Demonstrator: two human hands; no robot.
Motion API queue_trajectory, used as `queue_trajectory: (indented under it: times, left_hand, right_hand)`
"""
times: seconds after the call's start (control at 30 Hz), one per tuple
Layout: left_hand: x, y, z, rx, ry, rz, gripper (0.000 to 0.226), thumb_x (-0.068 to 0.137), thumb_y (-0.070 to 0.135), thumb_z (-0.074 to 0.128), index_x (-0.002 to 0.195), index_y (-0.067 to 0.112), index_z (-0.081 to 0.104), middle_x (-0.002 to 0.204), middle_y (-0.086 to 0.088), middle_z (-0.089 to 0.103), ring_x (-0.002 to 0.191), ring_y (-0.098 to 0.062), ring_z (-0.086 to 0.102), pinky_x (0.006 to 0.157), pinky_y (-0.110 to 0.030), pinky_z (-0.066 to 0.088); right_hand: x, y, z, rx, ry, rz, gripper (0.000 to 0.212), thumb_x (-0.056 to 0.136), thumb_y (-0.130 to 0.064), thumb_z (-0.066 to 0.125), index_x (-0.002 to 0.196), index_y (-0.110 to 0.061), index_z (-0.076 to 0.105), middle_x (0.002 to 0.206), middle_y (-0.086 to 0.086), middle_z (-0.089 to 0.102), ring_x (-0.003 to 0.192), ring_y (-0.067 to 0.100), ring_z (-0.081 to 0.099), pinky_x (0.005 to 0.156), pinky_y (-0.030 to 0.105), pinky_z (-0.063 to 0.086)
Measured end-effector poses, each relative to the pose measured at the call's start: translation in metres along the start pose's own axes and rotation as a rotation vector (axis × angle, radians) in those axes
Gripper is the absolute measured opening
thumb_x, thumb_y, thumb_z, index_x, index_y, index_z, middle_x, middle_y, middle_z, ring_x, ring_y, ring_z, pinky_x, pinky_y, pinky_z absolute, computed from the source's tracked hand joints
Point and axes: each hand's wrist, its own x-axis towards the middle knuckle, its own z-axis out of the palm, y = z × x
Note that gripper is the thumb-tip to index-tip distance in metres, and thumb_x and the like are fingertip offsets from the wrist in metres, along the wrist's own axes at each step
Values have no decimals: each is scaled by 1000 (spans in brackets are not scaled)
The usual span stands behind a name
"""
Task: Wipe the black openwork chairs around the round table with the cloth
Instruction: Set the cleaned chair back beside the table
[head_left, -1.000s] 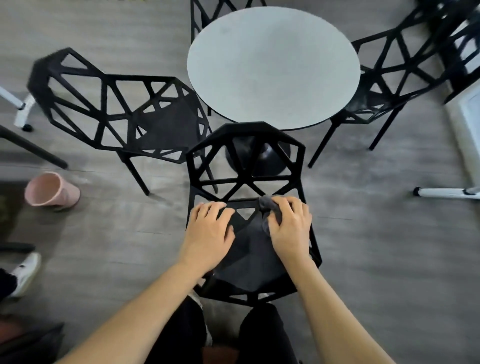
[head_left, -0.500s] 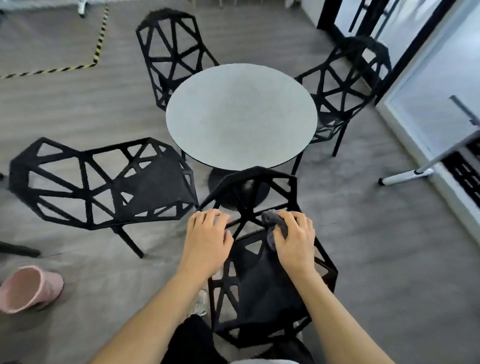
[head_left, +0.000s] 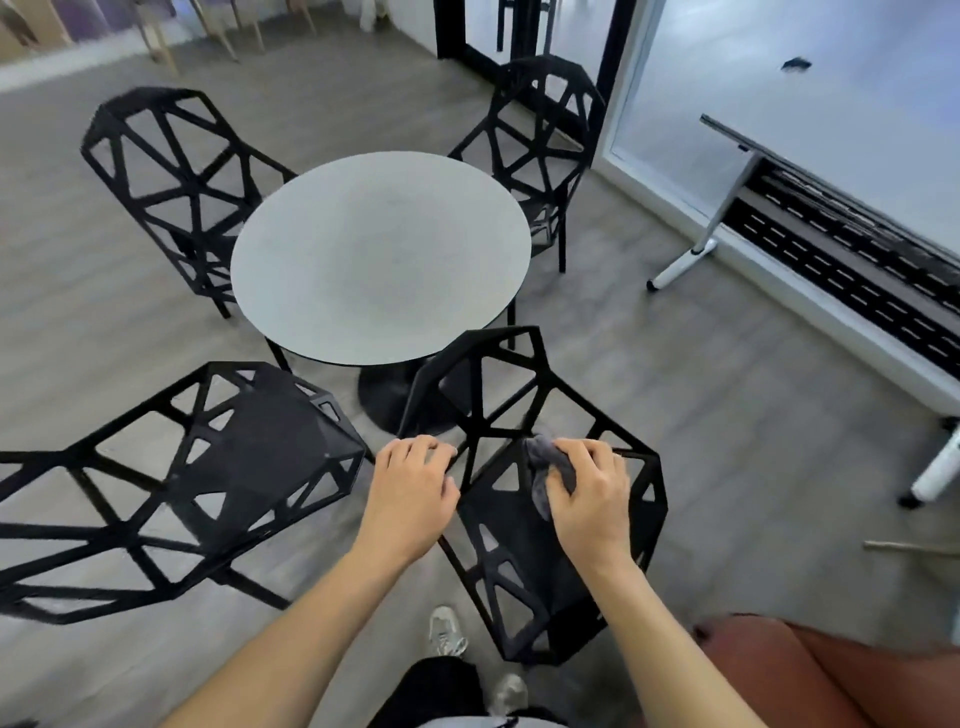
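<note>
Several black openwork chairs ring a round grey table (head_left: 379, 254). The nearest chair (head_left: 511, 566) stands right in front of me with its back towards the table. My right hand (head_left: 589, 493) presses a crumpled grey cloth (head_left: 545, 470) onto that chair where seat meets back. My left hand (head_left: 410, 488) grips the chair's left edge, fingers curled over the frame. A second chair (head_left: 156, 493) stands to the left, a third (head_left: 171, 182) at the far left, a fourth (head_left: 540, 156) at the far right.
A white-legged folding table (head_left: 717, 228) stands against the glass wall on the right, with another white leg (head_left: 935, 473) nearer. A brown seat (head_left: 810, 675) fills the bottom right corner. My shoes (head_left: 447, 631) are on the grey wood floor below the chair. Wooden chair legs show far back.
The view has tilted up and swung right, showing the glass wall and folding table. My hands stay on the near chair, the right one still pressing the cloth; the pink bucket has left the view.
</note>
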Motion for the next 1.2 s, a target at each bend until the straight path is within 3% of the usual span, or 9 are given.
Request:
queue_trajectory:
  times: [0.33, 0.5, 0.6, 0.77, 0.97, 1.1, 1.2]
  left_hand:
    - [24, -30, -8, 165, -41, 220, 32, 84, 17, 68, 115, 21, 68, 110, 2, 64, 101, -24, 62, 93, -40, 47]
    - [84, -69, -13, 237, -166, 328, 39, 86, 11, 62, 124, 18, 63, 121, -3, 62, 112, -30, 58, 95, -43, 47]
    - [126, -90, -4, 248, -261, 484, 48, 84, -1, 57, 129, 15, 61, 132, -10, 60, 117, -35, 56, 94, -46, 49]
    - [199, -123, 11, 270, -404, 751, 62, 89, -3, 56, 148, 16, 47, 157, -15, 38, 138, -37, 41, 107, -47, 45]
    - [270, -137, 52, 541, -496, 981, 68, 98, 8, 47, 159, 23, 19, 168, -9, 5, 154, -32, 8, 118, -39, 29]
    - [297, -134, 71, 647, -435, 1156, 58, 100, 17, 48, 155, 18, 30, 167, -11, 14, 154, -34, 8, 124, -40, 15]
    - [306, -140, 80, 633, -372, 1250, 54, 95, 18, 57, 148, 13, 45, 161, -18, 30, 150, -40, 21, 124, -45, 14]
  right_hand:
    - [-32, 1, 19, 29, 23, 168, 31, 90, -16, 69, 118, -27, 64, 111, -8, 57, 104, 13, 47, 87, 34, 44]
    - [-24, -23, 54, 3, 12, 190, 30, 88, -17, 69, 117, -27, 65, 113, -6, 58, 104, 16, 49, 86, 39, 47]
    - [-9, -44, 90, -25, -13, 238, 30, 88, -20, 68, 117, -27, 64, 115, -6, 58, 104, 18, 51, 86, 41, 47]
    - [15, -83, 162, -49, -13, 412, 28, 88, -24, 66, 116, -25, 64, 113, -1, 59, 104, 24, 53, 85, 44, 49]
    - [43, -112, 233, -91, -55, 548, 33, 94, -45, 57, 115, -21, 64, 109, 5, 60, 101, 30, 56, 79, 45, 50]
    - [56, -125, 258, -175, -228, 680, 65, 89, -69, 52, 132, -20, 48, 125, 6, 51, 117, 29, 46, 92, 44, 48]
    - [72, -130, 269, -278, -350, 731, 66, 91, -59, 58, 140, -19, 38, 135, 8, 42, 126, 31, 41, 95, 46, 45]
